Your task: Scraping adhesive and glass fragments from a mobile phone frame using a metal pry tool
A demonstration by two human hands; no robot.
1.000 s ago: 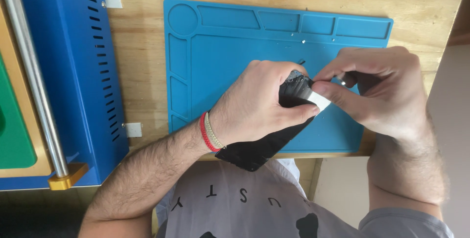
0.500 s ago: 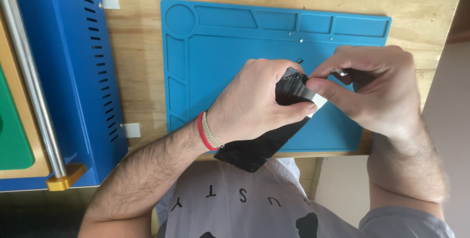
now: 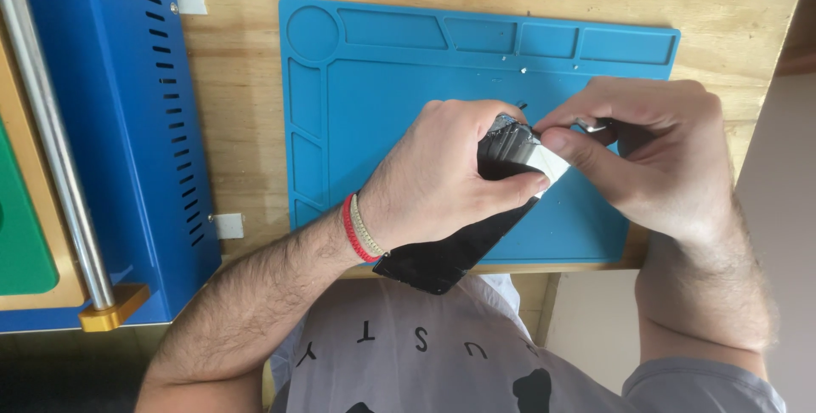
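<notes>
Left hand (image 3: 442, 179) grasping black flat device (image 3: 442, 256) over blue mat (image 3: 382, 90); right hand (image 3: 637, 154) pinching its white strip (image 3: 548, 166).

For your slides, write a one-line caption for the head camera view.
Left hand grips a flat black device over a blue work mat while the right hand pinches its top end.

Repair workshop: blue work mat (image 3: 391, 107), wooden bench (image 3: 246, 124)
</notes>
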